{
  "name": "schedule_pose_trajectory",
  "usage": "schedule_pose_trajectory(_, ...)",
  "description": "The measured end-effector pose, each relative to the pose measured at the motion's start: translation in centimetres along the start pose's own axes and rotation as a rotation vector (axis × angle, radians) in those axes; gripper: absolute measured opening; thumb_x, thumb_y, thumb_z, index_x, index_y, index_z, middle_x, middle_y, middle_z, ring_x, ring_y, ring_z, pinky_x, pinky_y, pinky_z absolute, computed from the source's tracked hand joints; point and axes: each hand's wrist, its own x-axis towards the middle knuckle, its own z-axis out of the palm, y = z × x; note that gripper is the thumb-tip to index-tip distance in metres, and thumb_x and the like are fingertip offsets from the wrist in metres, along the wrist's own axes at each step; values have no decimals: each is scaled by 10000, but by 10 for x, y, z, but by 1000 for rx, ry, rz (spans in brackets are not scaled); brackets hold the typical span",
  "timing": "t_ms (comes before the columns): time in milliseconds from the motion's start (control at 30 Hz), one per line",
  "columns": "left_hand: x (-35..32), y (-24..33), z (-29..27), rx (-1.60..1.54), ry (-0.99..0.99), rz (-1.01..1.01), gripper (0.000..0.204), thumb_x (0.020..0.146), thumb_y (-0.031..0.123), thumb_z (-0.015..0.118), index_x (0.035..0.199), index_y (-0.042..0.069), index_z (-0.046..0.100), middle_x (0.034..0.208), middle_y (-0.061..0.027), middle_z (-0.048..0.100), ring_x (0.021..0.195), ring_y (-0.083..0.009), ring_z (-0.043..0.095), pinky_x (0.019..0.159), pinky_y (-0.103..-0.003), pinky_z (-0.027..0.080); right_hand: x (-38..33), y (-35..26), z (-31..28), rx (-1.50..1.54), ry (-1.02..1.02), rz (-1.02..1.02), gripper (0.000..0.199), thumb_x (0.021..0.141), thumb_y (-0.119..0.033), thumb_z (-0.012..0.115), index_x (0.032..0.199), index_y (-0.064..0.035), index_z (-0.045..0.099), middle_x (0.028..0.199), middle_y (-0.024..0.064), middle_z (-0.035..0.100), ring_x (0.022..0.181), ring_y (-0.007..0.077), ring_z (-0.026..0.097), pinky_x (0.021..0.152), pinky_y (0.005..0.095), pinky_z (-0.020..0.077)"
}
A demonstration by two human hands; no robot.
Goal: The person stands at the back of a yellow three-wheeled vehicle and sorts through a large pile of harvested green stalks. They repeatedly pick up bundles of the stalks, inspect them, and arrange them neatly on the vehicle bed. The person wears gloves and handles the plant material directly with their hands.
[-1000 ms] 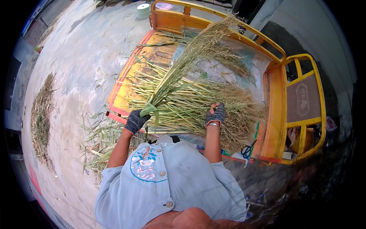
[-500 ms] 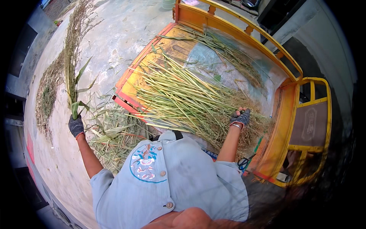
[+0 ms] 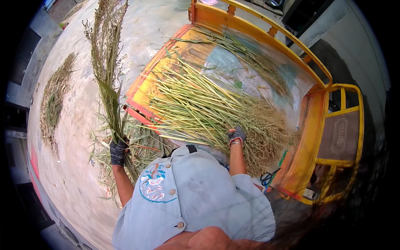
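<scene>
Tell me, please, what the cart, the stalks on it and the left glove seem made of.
Cart: probably metal, painted orange and yellow; worn patches and thin tubular rails suggest it.
Stalks: plant matter, matte yellow-green, with feathery heads.
Left glove: likely dark grey knit, matte, since it looks mottled and close-fitting; its fibre is unclear.

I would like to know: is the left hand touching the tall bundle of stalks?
Touching. The head view shows the gloved left hand closed around the lower part of the tall bundle, whose seed heads point away from the person.
</scene>
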Motion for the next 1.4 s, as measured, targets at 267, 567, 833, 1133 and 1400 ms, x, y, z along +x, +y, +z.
schedule_pose_trajectory(267,1,21,109,-440,-524,-314,342,778,228,638,1028,27,518,711,-81,568,482,-121,489,410,-222,378,-164,5,60,-504,-848,-383,147,854,-200,545,789,-68,532,587,34,551,412,104,482,349,251,391)
schedule_pose_trajectory(567,-7,22,135,32,-601,60,169,744,97,650,865,27,554,587,-22,510,447,-98,461,391,-235,353,-177,46,146,-273,-965,-1003,175,818,-168,605,965,-80,568,678,-36,546,536,65,471,492,223,386)
schedule_pose_trajectory(833,-23,3,113,213,-423,148,266,705,118,700,912,19,566,616,-20,541,487,-100,504,424,-250,406,-230,18,123,-244,-857,-808,92,820,-125,589,865,-58,545,545,16,527,428,82,475,406,227,366)
schedule_pose_trajectory(1133,-19,8,106,220,-495,24,334,648,58,719,944,26,568,727,-7,581,624,-96,545,563,-251,463,-242,53,138,-813,-810,-422,216,838,-255,563,793,-51,509,545,43,543,456,129,515,428,264,389)
schedule_pose_trajectory(1400,-29,11,42,290,-523,-63,374,679,31,669,1041,54,577,744,20,579,551,-61,493,460,-206,409,-199,-23,173,269,-831,144,219,872,-246,472,694,-127,424,475,-1,358,348,124,315,311,261,255)
